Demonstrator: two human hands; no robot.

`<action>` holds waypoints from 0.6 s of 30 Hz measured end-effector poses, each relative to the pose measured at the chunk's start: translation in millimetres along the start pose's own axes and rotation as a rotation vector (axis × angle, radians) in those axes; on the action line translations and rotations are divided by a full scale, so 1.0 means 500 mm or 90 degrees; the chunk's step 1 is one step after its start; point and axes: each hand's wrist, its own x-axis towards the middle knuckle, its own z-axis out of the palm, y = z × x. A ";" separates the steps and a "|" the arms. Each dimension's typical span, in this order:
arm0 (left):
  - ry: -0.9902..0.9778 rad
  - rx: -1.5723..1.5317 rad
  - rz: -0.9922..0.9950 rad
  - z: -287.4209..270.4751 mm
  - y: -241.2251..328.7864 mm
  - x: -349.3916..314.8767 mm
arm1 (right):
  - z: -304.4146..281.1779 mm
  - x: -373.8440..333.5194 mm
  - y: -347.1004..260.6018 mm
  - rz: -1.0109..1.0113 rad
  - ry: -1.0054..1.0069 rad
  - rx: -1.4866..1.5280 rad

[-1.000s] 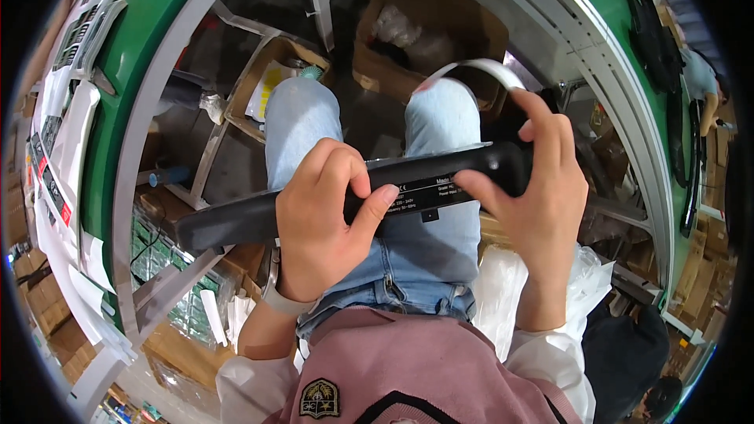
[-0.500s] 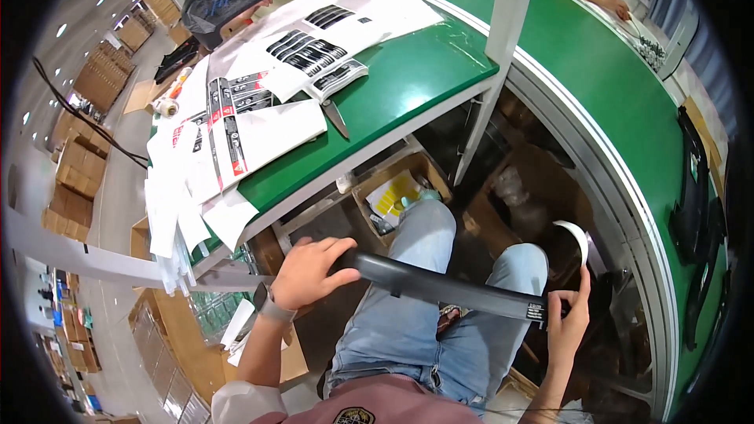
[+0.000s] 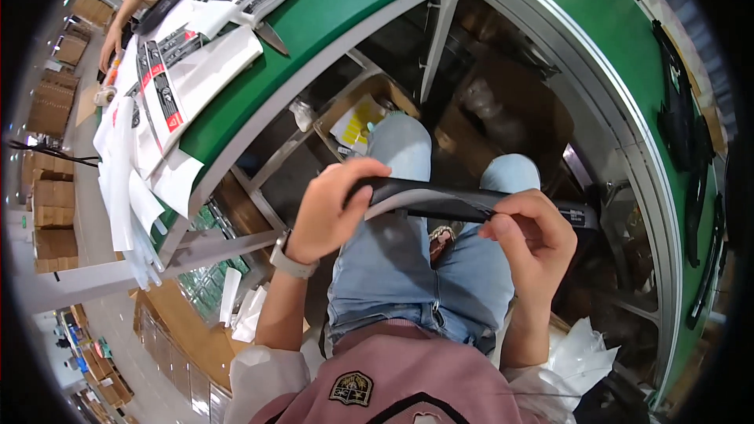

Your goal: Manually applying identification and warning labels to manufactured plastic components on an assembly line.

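A long black plastic trim piece (image 3: 440,202) lies across above my thighs, with a small printed label near its right end. My left hand (image 3: 334,208) is closed around its left end, thumb and fingers wrapped over the edge. A pale, thin strip (image 3: 400,198) arcs in front of the trim piece from beside my left hand towards my right hand. My right hand (image 3: 534,239) pinches the strip's right end between thumb and fingers, in front of the trim piece. Whether the strip sticks to the trim piece by my left hand, I cannot tell.
On the green table (image 3: 322,12) at the left lie label sheets (image 3: 161,94) and a knife (image 3: 272,38). Beneath stands a carton (image 3: 326,122). Another green table (image 3: 565,0) curves along the right with black parts (image 3: 682,126). A co-worker's arm (image 3: 118,27) reaches in at far left.
My right hand has moved left from the trim piece's right end, bringing the strip across its front. My left hand still grips the left end. The view has shifted, and a co-worker's arm shows at far left.
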 end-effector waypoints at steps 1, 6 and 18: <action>0.047 -0.192 -0.095 0.009 -0.013 -0.001 | 0.005 0.002 0.005 0.018 -0.021 0.017; 0.059 -0.483 -0.121 -0.010 -0.036 -0.022 | 0.020 0.005 0.018 0.134 -0.068 0.067; 0.130 -0.281 -0.072 0.005 -0.044 -0.046 | 0.057 0.023 0.046 0.275 -0.095 -0.118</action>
